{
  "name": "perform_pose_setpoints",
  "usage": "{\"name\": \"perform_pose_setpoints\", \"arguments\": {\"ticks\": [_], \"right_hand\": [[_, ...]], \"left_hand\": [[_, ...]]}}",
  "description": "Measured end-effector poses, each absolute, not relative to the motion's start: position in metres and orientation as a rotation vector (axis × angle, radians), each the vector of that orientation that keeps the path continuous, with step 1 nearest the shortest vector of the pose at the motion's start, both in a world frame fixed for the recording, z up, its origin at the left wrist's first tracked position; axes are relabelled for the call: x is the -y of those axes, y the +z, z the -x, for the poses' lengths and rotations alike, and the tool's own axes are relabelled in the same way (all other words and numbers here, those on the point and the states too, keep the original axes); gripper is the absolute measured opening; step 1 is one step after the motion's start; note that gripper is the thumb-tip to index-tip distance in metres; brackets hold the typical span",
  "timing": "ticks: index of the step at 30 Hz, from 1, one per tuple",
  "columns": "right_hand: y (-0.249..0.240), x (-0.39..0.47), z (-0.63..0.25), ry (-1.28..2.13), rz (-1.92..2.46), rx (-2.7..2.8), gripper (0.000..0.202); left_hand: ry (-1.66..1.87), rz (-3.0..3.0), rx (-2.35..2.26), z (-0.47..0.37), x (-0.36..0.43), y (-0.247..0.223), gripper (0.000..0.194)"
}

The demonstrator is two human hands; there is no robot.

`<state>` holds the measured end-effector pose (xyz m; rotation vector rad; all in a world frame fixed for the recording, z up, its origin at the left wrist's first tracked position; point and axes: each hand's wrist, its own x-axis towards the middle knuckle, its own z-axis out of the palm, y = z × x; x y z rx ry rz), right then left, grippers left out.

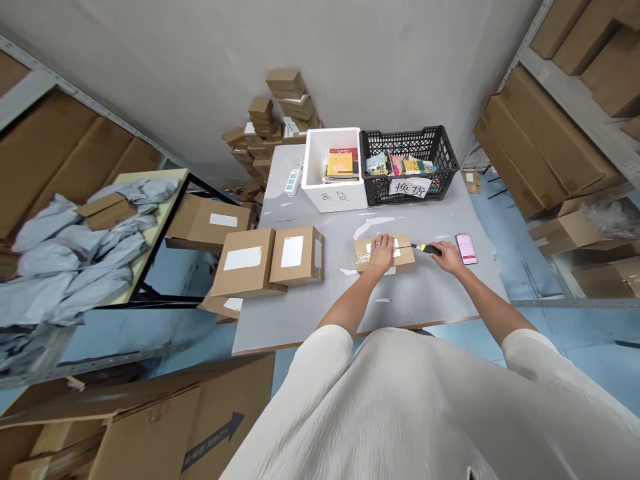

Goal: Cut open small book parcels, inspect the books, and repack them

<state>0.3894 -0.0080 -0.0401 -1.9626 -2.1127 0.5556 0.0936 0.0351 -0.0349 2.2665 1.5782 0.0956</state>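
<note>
A small taped cardboard box [407,259] with a white label lies on the grey table [310,313] in front of me. Flat on its top rests my left hand [383,253], fingers stretched toward the far edge. Closed around the black and yellow handle of a utility knife [429,249] is my right hand [449,258], just right of the box. The knife's blade points left and reaches the box's right end; I cannot tell how deep it goes. A phone [467,249] with a lit pink screen lies right of that hand.
Behind the box stand a white foam bin [333,198] and a black plastic crate [444,180], both holding books. Labelled cartons [305,267] sit on the table's left, near a power strip [293,181]. Grey parcels [85,260] fill a left shelf; large boxes [545,147] line the right.
</note>
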Motion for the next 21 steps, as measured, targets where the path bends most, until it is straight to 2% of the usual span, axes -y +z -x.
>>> {"name": "perform_pose_setpoints", "arguments": {"ticks": [6,12,17,21], "right_hand": [[-0.034,-0.001,-0.410,0.567,1.991,2.039,0.046],[-0.023,-0.026,-0.371,0.717,1.817,2.075,0.047],[-0.019,-0.054,-0.298,0.715,1.736,2.284,0.045],[-0.019,-0.064,-0.272,0.750,1.729,2.372,0.042]], "left_hand": [[0.055,-2.239,-1.491,-0.079,-0.022,-0.034,0.070],[0.007,-2.293,-1.445,-0.058,-0.003,-0.027,0.091],[0.022,-2.315,-1.484,-0.051,0.003,-0.019,0.076],[0.038,-2.303,-1.527,-0.045,0.004,-0.018,0.063]]}}
